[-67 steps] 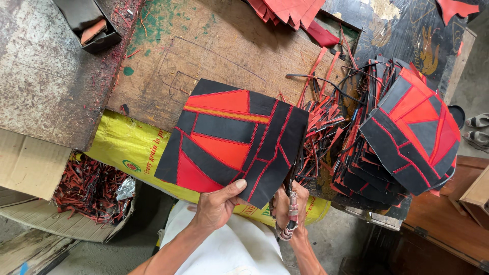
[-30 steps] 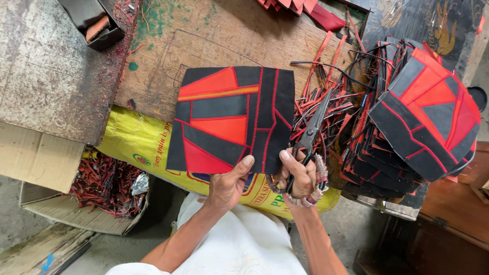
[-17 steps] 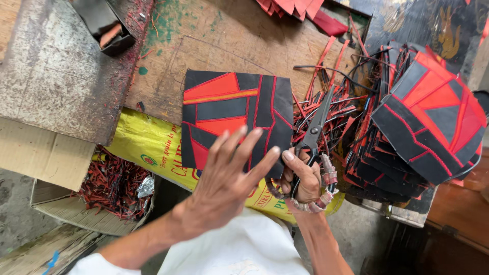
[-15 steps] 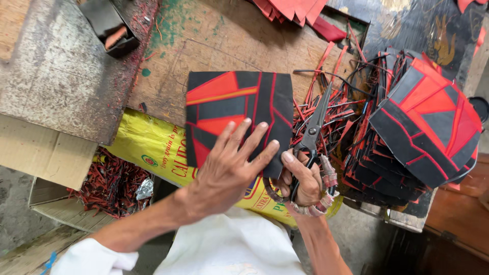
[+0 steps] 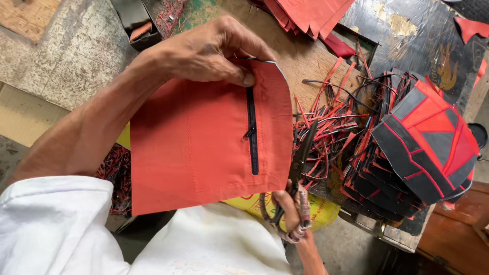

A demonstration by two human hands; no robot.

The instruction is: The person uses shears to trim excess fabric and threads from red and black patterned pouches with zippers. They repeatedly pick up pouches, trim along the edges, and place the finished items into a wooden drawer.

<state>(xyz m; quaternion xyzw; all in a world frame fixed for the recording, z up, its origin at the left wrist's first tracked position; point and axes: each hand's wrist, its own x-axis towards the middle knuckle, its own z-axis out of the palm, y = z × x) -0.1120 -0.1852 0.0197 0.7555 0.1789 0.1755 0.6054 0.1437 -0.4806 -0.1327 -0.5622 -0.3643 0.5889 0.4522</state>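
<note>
My left hand (image 5: 209, 51) pinches the top edge of a red fabric panel (image 5: 204, 147), held up flat with its plain side toward me. A short black zipper (image 5: 251, 130) runs down the panel near its right edge. My right hand (image 5: 290, 209) sits low under the panel's lower right corner, gripping dark scissors (image 5: 298, 168) whose blades point up along the panel's right edge. The panel hides the part of the wooden board behind it.
A stack of red-and-black stitched panels (image 5: 423, 147) sits at the right. Red and black trimmed strips (image 5: 331, 127) litter the wooden board (image 5: 305, 56). A yellow sack (image 5: 316, 211) hangs under the board. Red fabric pieces (image 5: 305, 12) lie at the top. A small dark tray (image 5: 135, 23) sits top left.
My left hand has lifted the panel off the board and turned it over, so its plain red zippered side now faces me. My right hand has kept hold of the scissors.
</note>
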